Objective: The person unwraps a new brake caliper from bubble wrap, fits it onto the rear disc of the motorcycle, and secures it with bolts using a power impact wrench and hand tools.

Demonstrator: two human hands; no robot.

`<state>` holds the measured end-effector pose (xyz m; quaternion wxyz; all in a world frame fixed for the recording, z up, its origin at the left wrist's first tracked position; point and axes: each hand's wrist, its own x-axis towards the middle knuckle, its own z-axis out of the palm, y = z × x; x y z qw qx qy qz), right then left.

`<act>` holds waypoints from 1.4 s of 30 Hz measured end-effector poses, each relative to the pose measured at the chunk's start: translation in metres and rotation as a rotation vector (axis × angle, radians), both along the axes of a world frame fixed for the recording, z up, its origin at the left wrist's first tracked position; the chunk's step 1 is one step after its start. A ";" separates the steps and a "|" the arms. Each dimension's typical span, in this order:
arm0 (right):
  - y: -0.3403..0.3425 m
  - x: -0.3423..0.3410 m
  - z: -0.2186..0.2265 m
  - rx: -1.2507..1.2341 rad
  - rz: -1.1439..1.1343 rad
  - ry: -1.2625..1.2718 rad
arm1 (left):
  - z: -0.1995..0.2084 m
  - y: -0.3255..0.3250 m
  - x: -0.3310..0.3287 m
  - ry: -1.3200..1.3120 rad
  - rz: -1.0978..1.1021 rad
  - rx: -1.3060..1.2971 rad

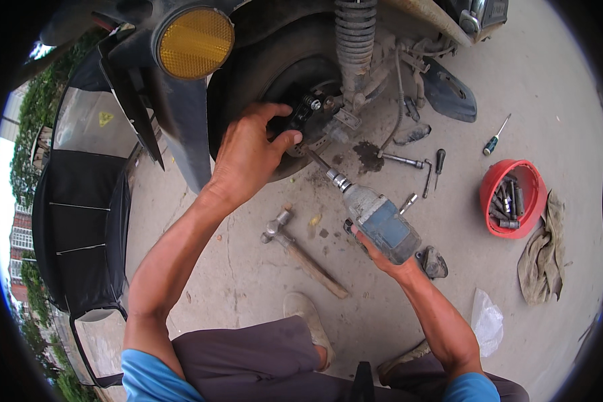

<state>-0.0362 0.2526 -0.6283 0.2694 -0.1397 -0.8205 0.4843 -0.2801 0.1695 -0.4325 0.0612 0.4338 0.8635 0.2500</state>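
Observation:
My left hand (pixel 248 151) reaches to the wheel, with thumb and index finger bent around the near side of a black brake caliper (pixel 306 112). Beside it is the brake disc, partly hidden. My right hand (pixel 382 258) grips a worn grey-and-blue power driver (pixel 382 224) by its handle. From its chuck a long thin bit (pixel 319 161) points up and left toward the caliper's lower edge. Whether the bit tip touches a bolt there, I cannot tell. The dark tire (pixel 281 50) and a coil-spring shock absorber (pixel 354 40) stand around the caliper.
A hammer (pixel 308 261) lies on the concrete before me. To the right are a ratchet wrench (pixel 402 160), screwdrivers (pixel 496 137), a red bowl-shaped container (pixel 541 194) of sockets, a rag (pixel 544 261) and a plastic bag (pixel 487 321). An orange reflector (pixel 195 43) juts out above left.

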 end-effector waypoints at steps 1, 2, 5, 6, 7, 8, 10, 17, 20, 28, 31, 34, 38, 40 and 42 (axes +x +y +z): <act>0.003 -0.002 0.002 0.002 0.001 0.001 | 0.001 0.001 -0.001 0.001 0.001 0.002; 0.008 -0.002 0.004 0.072 -0.009 0.009 | 0.001 0.002 0.001 0.000 -0.011 0.003; 0.005 -0.005 -0.003 0.012 -0.037 0.011 | 0.002 0.003 0.003 -0.005 -0.019 -0.002; 0.002 -0.007 -0.004 -0.118 -0.061 0.007 | 0.002 0.002 0.002 -0.007 -0.020 -0.010; 0.002 -0.004 -0.001 -0.117 -0.060 0.003 | 0.001 0.003 0.002 -0.010 -0.018 -0.010; 0.000 -0.006 0.018 -0.388 -0.019 -0.063 | 0.002 -0.002 0.000 0.007 -0.026 -0.012; -0.002 -0.006 0.028 -0.644 0.010 -0.140 | 0.001 -0.001 -0.001 0.013 -0.042 0.000; -0.015 -0.008 0.042 -0.886 -0.051 -0.076 | -0.006 -0.006 -0.011 0.074 -0.156 0.078; -0.018 -0.008 0.040 -0.976 -0.047 -0.065 | -0.004 -0.007 -0.011 0.064 -0.164 0.072; -0.014 -0.007 0.035 -0.949 -0.013 -0.049 | -0.007 -0.008 -0.012 0.070 -0.144 0.077; -0.013 -0.007 0.036 -0.835 -0.076 -0.135 | -0.005 -0.008 -0.011 0.056 -0.143 0.063; -0.012 -0.007 0.037 -0.794 -0.084 -0.145 | -0.007 -0.009 -0.011 0.078 -0.161 0.071; -0.012 -0.007 0.034 -0.863 -0.063 -0.111 | -0.005 -0.008 -0.010 0.095 -0.160 0.062; -0.012 -0.007 0.034 -0.875 -0.063 -0.104 | -0.004 -0.008 -0.010 0.089 -0.154 0.055; -0.013 -0.007 0.034 -0.880 -0.062 -0.106 | -0.004 -0.007 -0.010 0.083 -0.152 0.035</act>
